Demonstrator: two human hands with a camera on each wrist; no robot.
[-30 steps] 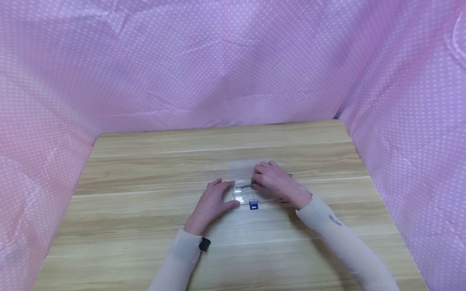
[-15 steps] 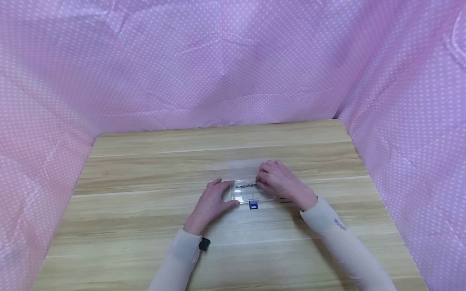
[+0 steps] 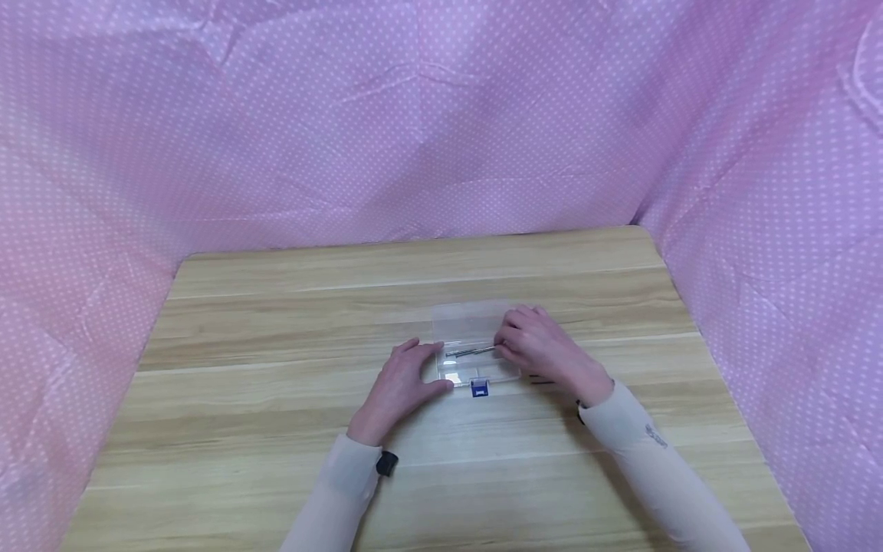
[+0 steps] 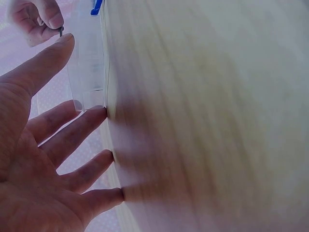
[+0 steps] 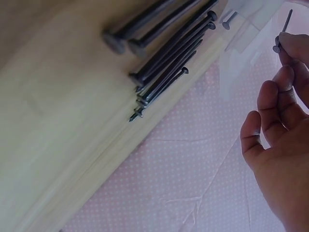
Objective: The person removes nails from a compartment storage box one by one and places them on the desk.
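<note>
R hand (image 3: 545, 349) pinches a thin nail (image 5: 285, 26) by its head end between thumb & fingertip, shaft held over the clear plastic box (image 3: 472, 345) mid-table. L hand (image 3: 403, 383) lies flat & relaxed, fingers straight against the box's left edge, gripping nothing. More nails (image 5: 166, 63) lie bunched on the wooden table (image 3: 276, 429) just right of the box. Nail prob. light, stiff, smooth steel w/ sharp tip: likely slips if pinched mid-shaft, so hold near the head. Box looks light & thin-walled, liable to slide unless steadied.
</note>
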